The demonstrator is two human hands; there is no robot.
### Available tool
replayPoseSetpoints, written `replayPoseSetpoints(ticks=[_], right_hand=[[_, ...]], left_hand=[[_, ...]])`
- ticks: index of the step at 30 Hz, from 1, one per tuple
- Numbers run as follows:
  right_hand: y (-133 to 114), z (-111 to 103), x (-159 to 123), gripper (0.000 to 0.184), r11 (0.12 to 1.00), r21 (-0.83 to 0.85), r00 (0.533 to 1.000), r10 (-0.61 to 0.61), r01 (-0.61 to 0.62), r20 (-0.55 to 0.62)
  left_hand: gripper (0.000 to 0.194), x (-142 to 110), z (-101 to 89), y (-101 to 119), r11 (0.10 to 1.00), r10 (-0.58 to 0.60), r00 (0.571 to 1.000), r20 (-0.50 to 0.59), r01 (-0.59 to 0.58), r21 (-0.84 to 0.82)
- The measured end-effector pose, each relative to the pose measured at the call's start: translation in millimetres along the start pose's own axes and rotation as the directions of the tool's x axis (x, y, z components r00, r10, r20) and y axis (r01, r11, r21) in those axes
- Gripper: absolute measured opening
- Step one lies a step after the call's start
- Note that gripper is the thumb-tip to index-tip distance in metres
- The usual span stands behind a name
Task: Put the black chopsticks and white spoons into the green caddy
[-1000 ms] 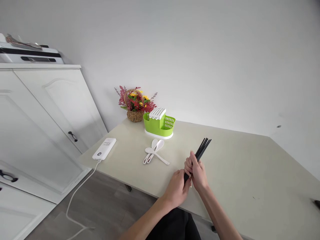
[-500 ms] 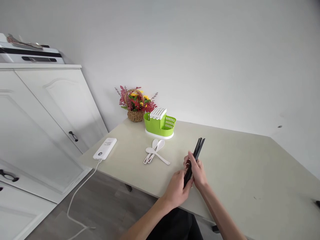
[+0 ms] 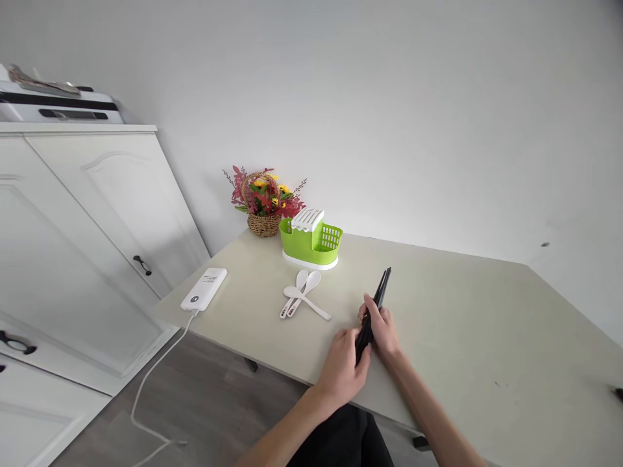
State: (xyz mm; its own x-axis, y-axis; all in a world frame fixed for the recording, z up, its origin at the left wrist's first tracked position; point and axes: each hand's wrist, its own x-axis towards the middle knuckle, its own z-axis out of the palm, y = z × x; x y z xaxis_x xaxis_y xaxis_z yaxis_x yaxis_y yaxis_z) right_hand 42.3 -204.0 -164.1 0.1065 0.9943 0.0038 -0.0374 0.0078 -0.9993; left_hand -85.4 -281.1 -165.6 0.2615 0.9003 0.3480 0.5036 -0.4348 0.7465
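Note:
Both of my hands hold one bundle of black chopsticks [image 3: 381, 290] above the table's front edge, its thinner tips pointing up and away from me. My left hand [image 3: 344, 364] is closed round the thick lower end. Higher on the bundle, my right hand [image 3: 383, 329] grips the middle from the right side; some of its fingers are hidden behind the sticks. Left of my hands lie several-inch-long white spoons [image 3: 307, 299], three of them, crossing each other on the table. Behind the spoons stands a green utensil holder [image 3: 298, 245] with a slotted white top and a white base.
A wicker basket of artificial flowers [image 3: 264, 225] stands behind the holder, by the wall. On the left of the table [image 3: 462, 311] lies a white power bank [image 3: 204, 289], its cable [image 3: 139, 395] hanging to the floor. White cabinets [image 3: 111, 227] stand at the left.
The chopstick bundle has swung left and steeper, and its tips have drawn closer together. Both hands stay on it, the right one shifting slightly left. The spoons and holder have not moved.

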Motion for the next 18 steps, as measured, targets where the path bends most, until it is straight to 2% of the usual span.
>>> replayPoseSetpoints(ticks=[7, 11, 18], right_hand=[[6, 1, 8, 0.056, 0.995, -0.1, 0.999, -0.016, 0.012, -0.034], [10, 4, 12, 0.05, 0.982, -0.187, 0.994, -0.043, 0.024, -0.098], [20, 10, 23, 0.038, 0.932, -0.362, 0.972, -0.107, 0.024, -0.21]], left_hand=[[0.029, 0, 1.8, -2, 1.0, 0.013, 1.0, -0.028, -0.013, -0.02], [0.039, 0, 4.0, -6, 1.0, 0.015, 0.999, -0.05, -0.015, -0.005], [0.045, 1, 9.7, -15, 0.997, 0.039, 0.999, -0.036, -0.037, 0.066]])
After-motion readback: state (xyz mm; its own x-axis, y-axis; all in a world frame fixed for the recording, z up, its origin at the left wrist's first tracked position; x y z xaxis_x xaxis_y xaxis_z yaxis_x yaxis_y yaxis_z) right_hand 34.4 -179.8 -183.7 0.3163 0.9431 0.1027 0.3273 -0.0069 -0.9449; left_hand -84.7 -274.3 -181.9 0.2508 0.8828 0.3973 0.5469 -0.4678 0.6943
